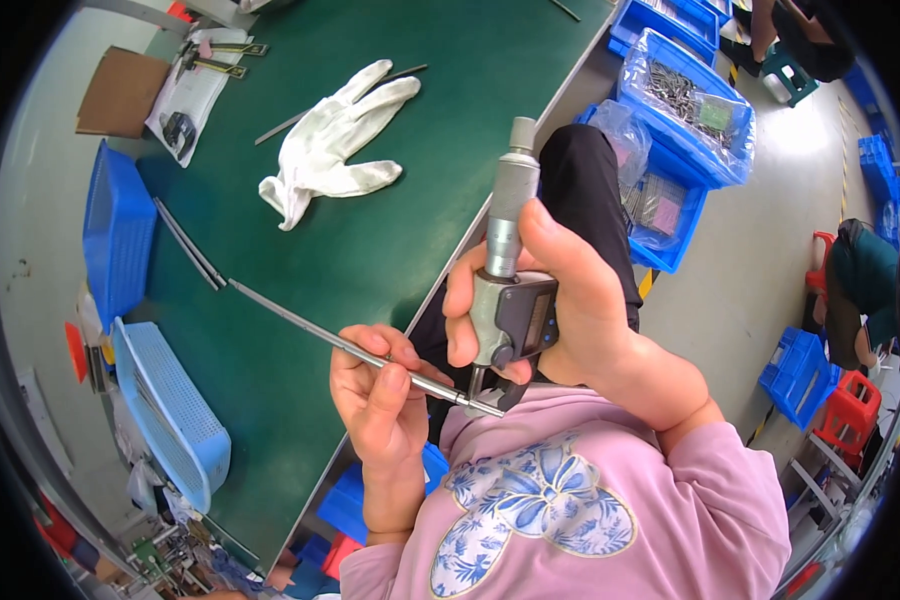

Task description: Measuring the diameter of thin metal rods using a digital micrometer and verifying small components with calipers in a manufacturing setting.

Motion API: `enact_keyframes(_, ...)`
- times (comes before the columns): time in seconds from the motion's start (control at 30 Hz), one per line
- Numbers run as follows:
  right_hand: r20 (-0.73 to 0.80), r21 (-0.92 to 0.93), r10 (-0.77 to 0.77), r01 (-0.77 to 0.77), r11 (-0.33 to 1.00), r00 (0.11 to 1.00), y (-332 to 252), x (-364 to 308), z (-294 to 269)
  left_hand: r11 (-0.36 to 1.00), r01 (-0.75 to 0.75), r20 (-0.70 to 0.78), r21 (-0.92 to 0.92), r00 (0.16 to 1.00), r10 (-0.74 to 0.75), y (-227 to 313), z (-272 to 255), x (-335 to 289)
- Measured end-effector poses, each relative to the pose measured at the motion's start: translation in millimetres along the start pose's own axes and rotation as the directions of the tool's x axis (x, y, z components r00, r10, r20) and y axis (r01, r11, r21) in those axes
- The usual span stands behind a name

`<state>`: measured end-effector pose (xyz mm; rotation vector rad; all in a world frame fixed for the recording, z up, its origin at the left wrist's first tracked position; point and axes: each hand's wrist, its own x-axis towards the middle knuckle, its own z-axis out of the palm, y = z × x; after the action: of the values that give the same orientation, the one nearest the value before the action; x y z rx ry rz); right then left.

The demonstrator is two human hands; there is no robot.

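A broad, dark green, smooth tabletop [370, 260] spreads across the left and middle of the view. Below its near edge is the person's own pink short-sleeved shirt [690, 500], printed with a large blue and white bow. On the floor to the right sits a rectangular blue plastic crate [692, 166], lined with clear plastic and heaped with small metal parts. A long, light blue perforated plastic basket [165, 420] lies along the table's left side, and a deeper blue plastic basket [120, 235] stands just above it. A white knitted glove [330, 150] lies flat near the top of the table, over a thin dark rod [280, 129].

The right hand [590, 300] has its fingers curled around the frame of a silver and dark grey digital micrometer [504, 248], its thumb up along the barrel. The left hand [375, 405] pinches a long, slender, shiny metal rod [310, 326] between thumb and fingertips. The rod slants over the table, its near end at the micrometer's measuring gap; whether the faces touch it, I cannot tell.
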<state>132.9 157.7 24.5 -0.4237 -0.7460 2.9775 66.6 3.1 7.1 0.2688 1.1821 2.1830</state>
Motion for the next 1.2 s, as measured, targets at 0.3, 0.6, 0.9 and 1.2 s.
enact_keyframes(0.3, 0.016, -0.036, 0.005, -0.004, 0.999, 1.000, 2.7, 0.2, 1.1, 1.000, -0.011, -0.008, 0.011, 1.000, 0.011, 2.9, -1.6, -2.6)
enact_keyframes(0.6, 0.046, 0.047, -0.019, 0.017, 0.999, 0.999, 2.5, -1.0, -7.4, 1.000, 0.002, 0.024, 0.013, 1.000, -0.002, -0.7, -3.6, -1.8)
enact_keyframes(0.9, 0.051, 0.007, -0.060, 0.060, 0.998, 0.997, 0.2, 1.5, 0.8, 1.000, 0.002, 0.012, -0.003, 1.000, -0.002, 2.8, -1.5, -0.4)
enact_keyframes(1.2, 0.033, 0.043, -0.030, 0.028, 0.999, 0.999, 5.9, -4.1, -3.0, 1.000, -0.004, 0.010, -0.002, 1.000, 0.004, -2.3, -1.2, -5.9)
